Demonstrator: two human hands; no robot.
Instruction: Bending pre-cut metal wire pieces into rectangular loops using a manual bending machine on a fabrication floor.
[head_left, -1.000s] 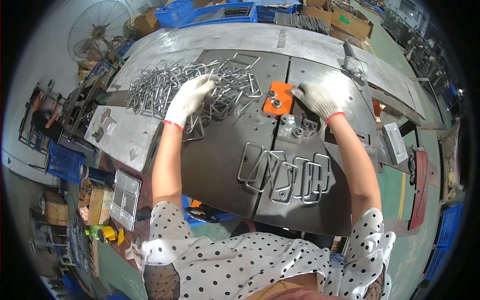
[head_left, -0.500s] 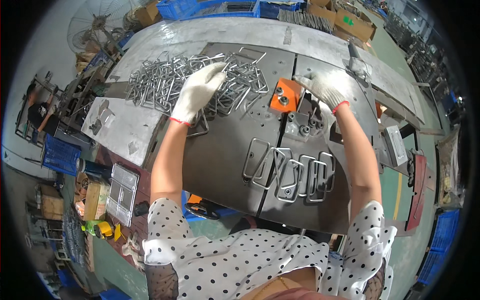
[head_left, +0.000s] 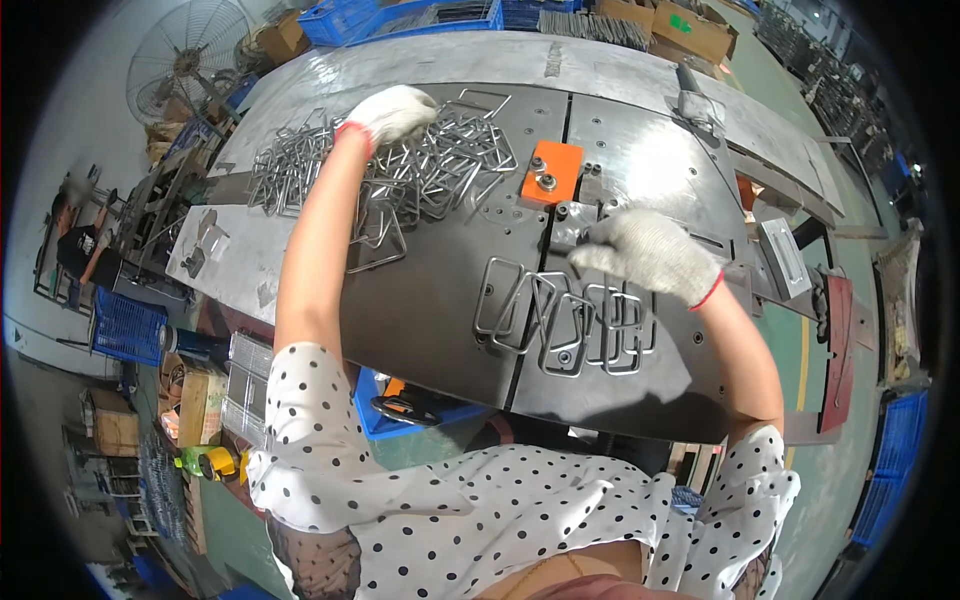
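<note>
My left hand (head_left: 393, 115), in a white knit glove, is over the far part of a heap of bent metal wire frames (head_left: 440, 170). Its fingers are curled together, and what they may grip in the heap is hidden. My gloved right hand (head_left: 650, 252) is palm down with thumb and fingers apart; no held thing shows. It hovers between a small metal clamp block (head_left: 572, 226) and a row of rectangular wire frames (head_left: 562, 340) lying overlapped on the dark steel plate (head_left: 430, 330). An orange block (head_left: 552, 172) with bolts sits just beyond the clamp block.
A hammer-like tool (head_left: 690, 85) lies at the far right. Blue crates (head_left: 420, 22) and cardboard boxes (head_left: 690, 28) line the far table edge. A grey metal box (head_left: 785, 258) stands at the right. Below the plate is a blue bin (head_left: 375, 420). Another person (head_left: 82, 240) is far left.
My right hand has come back from the orange block toward the laid-out frames. A frame beside the orange block no longer shows there. My left hand has shifted farther over the heap.
</note>
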